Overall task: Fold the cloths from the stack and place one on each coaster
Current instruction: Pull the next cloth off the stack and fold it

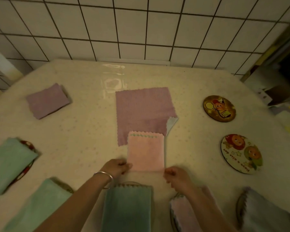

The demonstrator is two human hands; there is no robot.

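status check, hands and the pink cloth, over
Left hand and right hand each pinch a near corner of pink cloth. Two coasters bare. Nothing blocking.

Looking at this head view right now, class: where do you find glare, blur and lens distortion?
Head view: dim, yellowish light; glare on the glossy table cover near the tiled wall; tile lines bow, a wide-angle effect; both hands, left hand and right hand, and the near folded cloths along the bottom edge are blurred; the pink cloth is soft.

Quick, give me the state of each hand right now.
Left hand: fingers pinching the near left corner of the folded pink cloth.
Right hand: fingers pinching the near right corner of the same cloth.
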